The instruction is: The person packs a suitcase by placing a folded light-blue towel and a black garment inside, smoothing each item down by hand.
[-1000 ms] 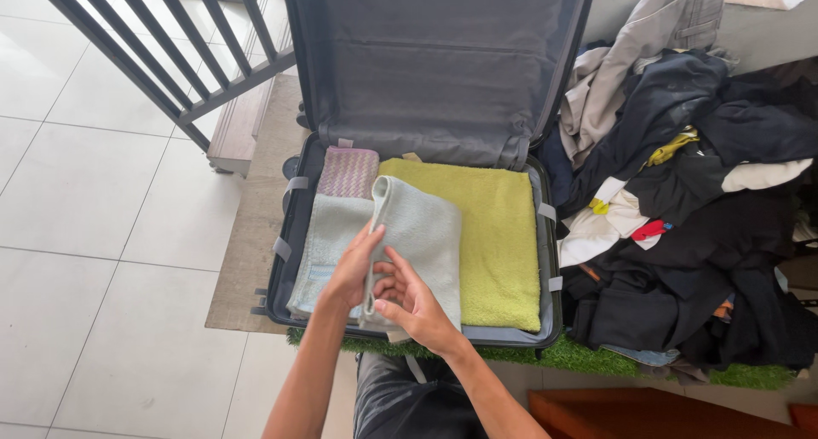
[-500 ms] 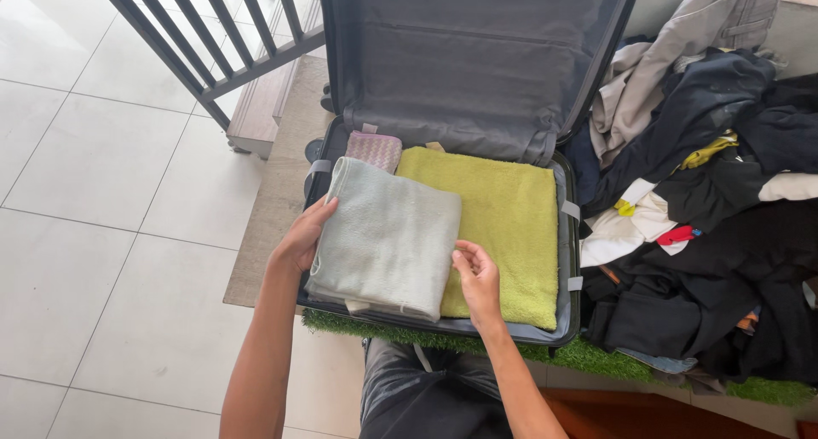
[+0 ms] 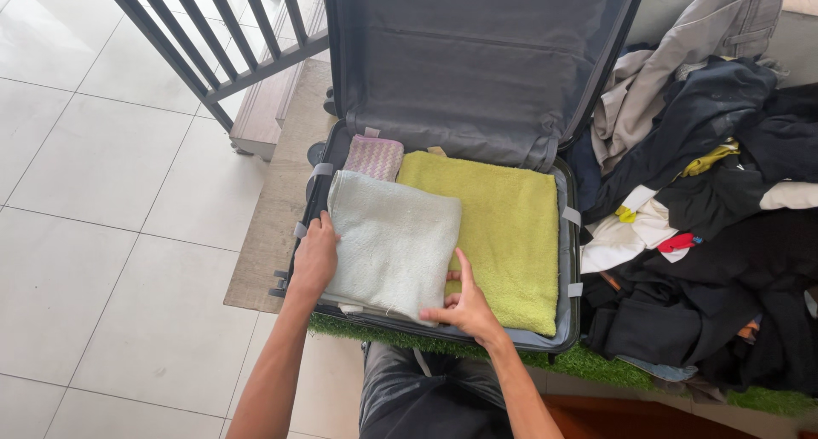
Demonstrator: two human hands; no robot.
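Note:
An open dark suitcase [image 3: 567,260] lies in front of me, its lid [image 3: 477,55] standing up at the back. Inside it a folded pale blue towel [image 3: 392,239] lies on the left, a lime green towel [image 3: 503,226] on the right, and a small pink woven cloth [image 3: 373,157] at the back left. My left hand [image 3: 314,258] presses against the pale towel's left edge. My right hand [image 3: 464,303] holds that towel's near right corner, fingers around its edge.
A big heap of dark, white and grey clothes [image 3: 707,200] lies to the right of the suitcase. A dark metal railing [image 3: 213,38] stands at the back left over white floor tiles [image 3: 94,166]. A green grass-like mat [image 3: 588,362] and a brown mat [image 3: 264,226] lie under the case.
The pale blue towel, held upright and folded between both hands a second ago, now lies flat in the suitcase's left side. Both hands have slid down to its near edges.

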